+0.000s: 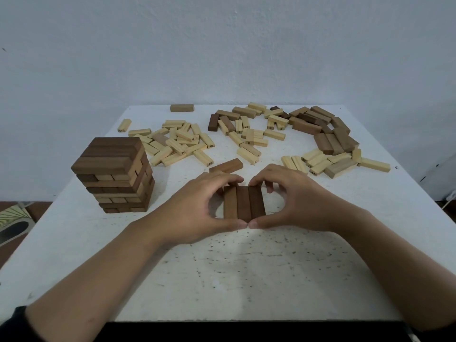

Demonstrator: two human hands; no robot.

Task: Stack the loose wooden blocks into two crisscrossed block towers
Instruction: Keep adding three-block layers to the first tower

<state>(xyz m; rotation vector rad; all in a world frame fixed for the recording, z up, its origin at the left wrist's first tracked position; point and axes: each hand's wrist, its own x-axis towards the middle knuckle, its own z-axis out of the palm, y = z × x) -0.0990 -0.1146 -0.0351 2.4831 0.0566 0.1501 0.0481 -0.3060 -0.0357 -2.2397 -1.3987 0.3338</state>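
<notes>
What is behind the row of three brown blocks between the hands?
One loose brown block lies on the table behind the row; the left hand covers part of it. Fingers hide the row's far ends.

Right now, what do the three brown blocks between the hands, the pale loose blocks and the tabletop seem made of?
The three brown blocks: wood, stained or naturally dark, matte; faint lengthwise grain, no shine. The pale blocks: light wood, seemingly unfinished; clear grain lines, printed numbers on some. The tabletop: white, matte, dark-speckled; possibly painted board or laminate, cannot tell.
</notes>
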